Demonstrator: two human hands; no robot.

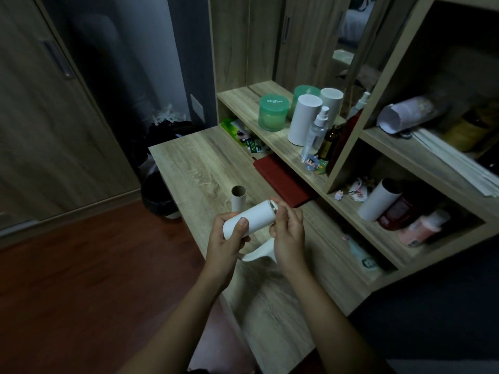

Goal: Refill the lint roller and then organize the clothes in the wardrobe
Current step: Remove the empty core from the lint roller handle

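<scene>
Far to the left stands a big wooden door, maybe the wardrobe, and the hands are well apart from it. Next comes a dark bin on the floor, just beside the corner of the desk. On the desk an empty brown tube stands upright, just behind the hands and touching neither. The left hand grips the white roll, with its fingers curled round the near end and its thumb on top. The roll is up in the air over the desk, and its long side runs from low on the left, in the left hand, to high on the right. That high end shows a grey cap, and the right hand is right there, its bent fingertips pinching at it. So the right hand is the one nearer the end that matters, and the left hand only has to keep the roll steady. A white curved handle peeks out under the hands. I cannot tell if it is joined to the roll or lies on the desk. I think the refill step is partly done and the clothes are not yet begun. Further right a red book lies under the shelf.
</scene>
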